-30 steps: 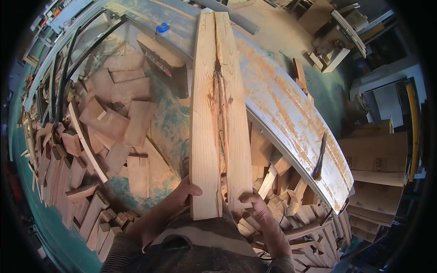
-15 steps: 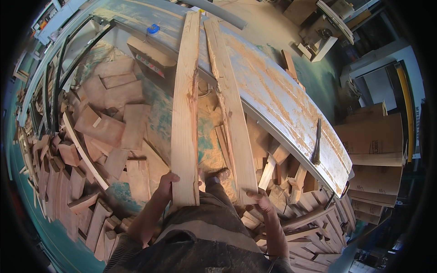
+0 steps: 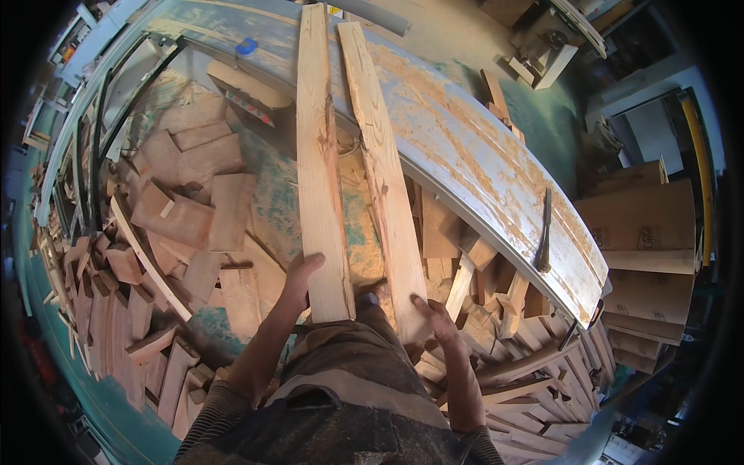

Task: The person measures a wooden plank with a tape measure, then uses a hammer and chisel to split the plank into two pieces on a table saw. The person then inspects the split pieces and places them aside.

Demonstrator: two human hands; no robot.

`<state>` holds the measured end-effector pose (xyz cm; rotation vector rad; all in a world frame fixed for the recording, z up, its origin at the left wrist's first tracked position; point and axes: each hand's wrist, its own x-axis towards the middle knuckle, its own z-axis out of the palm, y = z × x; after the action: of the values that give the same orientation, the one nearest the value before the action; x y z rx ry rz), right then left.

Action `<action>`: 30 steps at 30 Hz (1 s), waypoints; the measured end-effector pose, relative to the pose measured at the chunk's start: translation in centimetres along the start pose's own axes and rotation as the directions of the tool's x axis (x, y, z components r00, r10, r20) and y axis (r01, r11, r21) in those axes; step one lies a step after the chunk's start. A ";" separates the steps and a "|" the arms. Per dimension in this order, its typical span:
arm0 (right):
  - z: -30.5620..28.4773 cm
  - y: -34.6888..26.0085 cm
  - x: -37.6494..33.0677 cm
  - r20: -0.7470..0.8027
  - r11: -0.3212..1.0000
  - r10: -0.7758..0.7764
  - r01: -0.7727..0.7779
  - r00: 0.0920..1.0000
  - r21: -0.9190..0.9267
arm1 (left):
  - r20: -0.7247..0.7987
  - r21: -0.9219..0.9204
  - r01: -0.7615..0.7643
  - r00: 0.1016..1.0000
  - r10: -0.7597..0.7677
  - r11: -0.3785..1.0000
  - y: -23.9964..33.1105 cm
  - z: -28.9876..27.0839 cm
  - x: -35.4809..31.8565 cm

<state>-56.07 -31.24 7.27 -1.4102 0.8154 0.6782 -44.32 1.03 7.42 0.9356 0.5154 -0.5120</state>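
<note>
My left hand (image 3: 301, 277) grips the near end of a long pale wooden board (image 3: 318, 178), thumb on its upper face and fingers hidden below. A second long board (image 3: 384, 174), with a rough, bark-like inner edge, is held at its near end by my right hand (image 3: 438, 318), thumb on top. Both boards reach away from me, and their far ends lie over the metal table (image 3: 465, 147), with a narrow gap between them. Their rough edges face each other.
Sawdust covers parts of the table. A dark-handled tool (image 3: 545, 232) and a blue round object (image 3: 246, 46) lie on it. Reddish wood offcuts (image 3: 194, 217) pile up at the left, with more cut pieces (image 3: 535, 387) at the right. Cardboard boxes (image 3: 635, 221) stand farther right.
Both boards have slid forward, away from me, over the table. My hands moved forward with them, and the left board's near end shifted slightly right.
</note>
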 end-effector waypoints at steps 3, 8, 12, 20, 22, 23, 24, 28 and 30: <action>0.5 -0.1 1.7 -0.113 0.998 -0.062 0.060 0.992 -0.020 | 0.034 0.000 0.006 0.999 -0.006 1.000 -1.6 0.0 2.1; 0.0 1.4 2.6 -0.330 0.947 -0.240 0.147 0.913 -0.285 | 0.029 -0.083 0.033 0.999 -0.031 0.996 -5.2 -0.3 5.2; -3.6 3.1 1.3 -0.351 0.945 -0.299 0.226 0.887 -0.235 | -0.050 -0.007 -0.004 0.999 0.003 1.000 -7.3 1.7 6.0; -8.3 3.7 -10.2 -0.450 0.912 -0.411 0.352 0.793 -0.212 | 0.030 0.123 -0.100 0.995 0.097 0.987 -8.9 11.2 7.0; -9.8 5.3 -11.4 -0.494 0.902 -0.430 0.343 0.756 -0.261 | 0.057 0.176 -0.110 0.993 0.102 0.978 -8.9 13.6 7.7; -10.4 6.1 -11.7 -0.516 0.897 -0.440 0.339 0.735 -0.283 | 0.044 0.260 -0.061 0.998 0.051 0.964 -8.7 14.5 8.4; -11.0 7.4 -12.0 -0.546 0.896 -0.443 0.331 0.711 -0.295 | 0.066 0.339 0.035 0.996 -0.061 0.940 -6.6 16.7 7.7; -10.3 7.3 -12.4 -0.582 0.893 -0.448 0.320 0.678 -0.315 | 0.045 0.258 -0.035 0.999 0.024 0.965 -8.3 20.3 12.8; -9.3 6.9 -13.0 -0.613 0.893 -0.449 0.346 0.650 -0.287 | 0.068 0.229 -0.043 0.997 0.028 0.972 -9.4 22.5 14.6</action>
<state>-69.95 -39.27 14.16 -1.9336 0.9625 -0.1586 -34.63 -25.45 3.75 1.1445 0.3854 -0.5755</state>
